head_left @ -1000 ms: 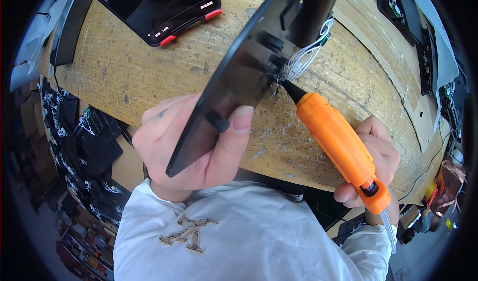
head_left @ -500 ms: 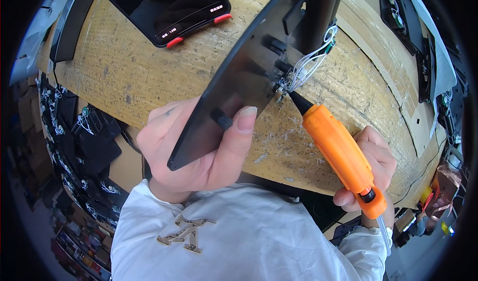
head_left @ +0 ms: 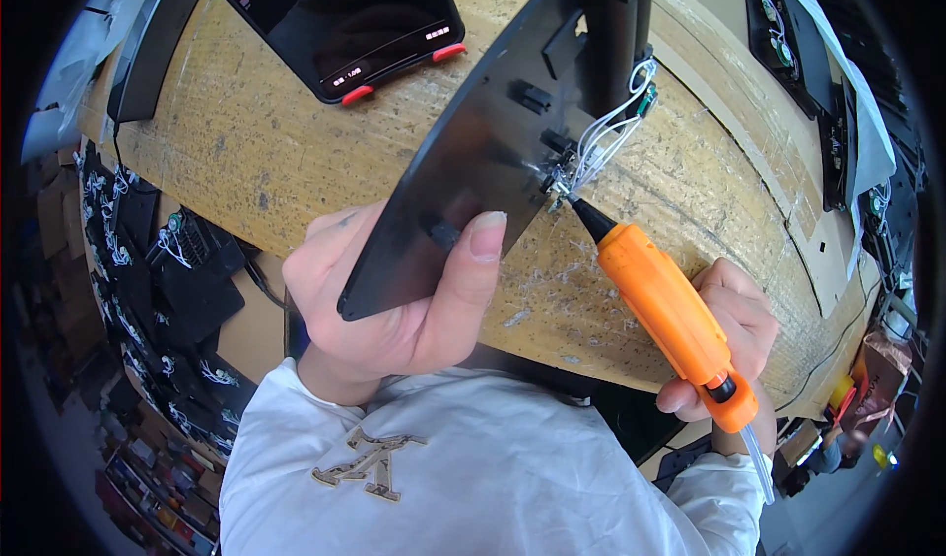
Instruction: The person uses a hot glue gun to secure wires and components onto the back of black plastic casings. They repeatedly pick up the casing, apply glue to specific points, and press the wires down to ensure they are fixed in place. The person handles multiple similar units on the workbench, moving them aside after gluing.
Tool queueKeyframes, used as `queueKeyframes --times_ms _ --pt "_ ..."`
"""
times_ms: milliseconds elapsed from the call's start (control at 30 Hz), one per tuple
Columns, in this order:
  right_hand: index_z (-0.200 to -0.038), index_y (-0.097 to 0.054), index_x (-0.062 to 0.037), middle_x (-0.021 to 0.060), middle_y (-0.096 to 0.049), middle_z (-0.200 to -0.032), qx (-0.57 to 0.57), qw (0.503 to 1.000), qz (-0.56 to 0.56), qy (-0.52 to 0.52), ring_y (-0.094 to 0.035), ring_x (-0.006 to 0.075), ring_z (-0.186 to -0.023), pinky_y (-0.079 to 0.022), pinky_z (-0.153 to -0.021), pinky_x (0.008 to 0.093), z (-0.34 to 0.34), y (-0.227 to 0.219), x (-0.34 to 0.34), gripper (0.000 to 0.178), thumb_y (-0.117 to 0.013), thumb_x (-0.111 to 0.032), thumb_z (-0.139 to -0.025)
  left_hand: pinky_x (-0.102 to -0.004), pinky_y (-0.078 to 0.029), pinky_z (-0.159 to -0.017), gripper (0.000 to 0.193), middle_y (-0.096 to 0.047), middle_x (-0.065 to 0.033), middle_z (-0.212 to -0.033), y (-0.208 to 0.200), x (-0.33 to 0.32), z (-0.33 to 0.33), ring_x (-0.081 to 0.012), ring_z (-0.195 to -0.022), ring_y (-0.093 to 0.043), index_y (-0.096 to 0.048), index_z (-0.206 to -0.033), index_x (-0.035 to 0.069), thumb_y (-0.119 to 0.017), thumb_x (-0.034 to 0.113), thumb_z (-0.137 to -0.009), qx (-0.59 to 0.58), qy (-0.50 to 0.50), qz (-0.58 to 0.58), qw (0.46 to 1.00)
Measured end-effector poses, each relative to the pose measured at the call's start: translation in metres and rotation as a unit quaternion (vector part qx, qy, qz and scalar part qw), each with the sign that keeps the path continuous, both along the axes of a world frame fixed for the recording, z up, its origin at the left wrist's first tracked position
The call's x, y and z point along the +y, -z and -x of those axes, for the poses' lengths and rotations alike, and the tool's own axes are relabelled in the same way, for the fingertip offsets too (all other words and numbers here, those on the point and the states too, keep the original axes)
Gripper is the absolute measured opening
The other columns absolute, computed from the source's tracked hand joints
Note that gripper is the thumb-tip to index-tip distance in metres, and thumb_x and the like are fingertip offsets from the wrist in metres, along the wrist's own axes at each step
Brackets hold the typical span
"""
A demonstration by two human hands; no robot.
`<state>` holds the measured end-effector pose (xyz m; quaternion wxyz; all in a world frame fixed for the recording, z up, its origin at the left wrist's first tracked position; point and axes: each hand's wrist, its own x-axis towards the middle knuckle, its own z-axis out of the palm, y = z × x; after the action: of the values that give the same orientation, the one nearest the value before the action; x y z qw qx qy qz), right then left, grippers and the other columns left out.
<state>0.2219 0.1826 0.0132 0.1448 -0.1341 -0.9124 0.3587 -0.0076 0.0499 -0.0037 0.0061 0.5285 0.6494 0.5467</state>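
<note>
My left hand (head_left: 404, 305) grips the lower end of a black plastic housing panel (head_left: 443, 182), thumb on its inner face and fingers behind it. The panel is held tilted above the table. White wires (head_left: 603, 142) run from a small metal part (head_left: 560, 194) at the panel's edge to a little green circuit board (head_left: 646, 101). In my right hand (head_left: 734, 325) is an orange hot glue gun (head_left: 670, 310), its black nozzle touching or very close to the metal part. A clear glue stick (head_left: 757, 457) juts from the gun's rear end. My right fingers are partly hidden behind the gun.
On the worn wooden table (head_left: 246, 152) a phone or tablet (head_left: 365, 34) rests in a red-tipped stand. Black housings with wires (head_left: 202, 265) crowd the left side. More black parts (head_left: 788, 49) lie at the far right beside cardboard (head_left: 818, 251). A dark curved device (head_left: 158, 49) stands far left.
The panel has shifted slightly left and turned a little in my left hand's grip. The glue gun has moved slightly down and left with it, its nozzle staying at the metal part.
</note>
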Motion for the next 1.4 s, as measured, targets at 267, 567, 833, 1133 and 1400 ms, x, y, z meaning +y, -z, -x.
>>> queueKeyframes --times_ms 267,567,833,1133,1400 --pt "-0.064 -0.058 -0.0057 0.0028 -0.047 -0.055 0.003 0.999 -0.025 -0.023 -0.041 0.0185 -0.048 -0.031 -0.043 0.0289 0.006 -0.008 0.002 0.05 -0.079 -0.052 -0.062 -0.0244 -0.039 -0.041 0.008 -0.056 -0.0069 -0.055 0.003 -0.001 -0.002 -0.0162 -0.04 -0.05 -0.065 -0.08 -0.007 -0.068 0.0 -0.077 -0.028 -0.01 -0.014 0.999" --pt "-0.062 -0.055 -0.0072 0.0035 -0.042 -0.052 0.026 0.999 -0.035 -0.03 -0.041 0.0211 -0.044 -0.032 -0.042 0.0324 0.004 -0.005 0.004 0.041 -0.076 -0.042 -0.069 -0.0182 -0.039 -0.061 0.008 -0.063 -0.0048 -0.076 -0.008 0.001 -0.008 -0.0063 -0.066 -0.053 -0.062 -0.09 -0.007 -0.056 -0.003 -0.086 -0.088 -0.021 0.025 0.996" --pt "-0.067 -0.056 -0.005 0.0066 -0.047 -0.056 0.068 0.997 0.034 0.006 -0.047 0.0245 -0.051 -0.038 -0.049 0.0349 -0.013 0.009 0.005 0.044 -0.065 -0.047 -0.077 -0.0216 -0.041 -0.055 0.013 -0.061 -0.0023 -0.067 -0.002 -0.002 0.003 -0.0057 -0.061 -0.055 -0.064 -0.08 -0.004 -0.06 0.005 -0.088 -0.205 0.013 0.014 0.979" --pt "-0.073 -0.062 -0.0046 0.0079 -0.052 -0.06 0.12 0.988 0.099 0.005 -0.051 0.0251 -0.054 -0.041 -0.053 0.0347 -0.013 0.012 0.003 0.045 -0.06 -0.048 -0.081 -0.02 -0.044 -0.054 0.014 -0.063 -0.0036 -0.067 -0.015 -0.011 -0.015 -0.0044 -0.06 -0.056 -0.066 -0.084 -0.004 -0.069 0.01 -0.083 -0.263 -0.038 0.089 0.96" --pt "-0.076 -0.062 -0.0027 0.01 -0.059 -0.068 0.048 0.997 0.051 -0.031 -0.056 0.0248 -0.061 -0.044 -0.059 0.0345 -0.019 0.007 0.006 0.045 -0.057 -0.047 -0.082 -0.0242 -0.034 -0.043 0.013 -0.048 -0.0043 -0.053 -0.026 -0.039 -0.008 -0.0127 -0.043 -0.046 -0.062 -0.068 0.003 -0.075 0.004 -0.07 0.095 -0.088 0.128 0.983"
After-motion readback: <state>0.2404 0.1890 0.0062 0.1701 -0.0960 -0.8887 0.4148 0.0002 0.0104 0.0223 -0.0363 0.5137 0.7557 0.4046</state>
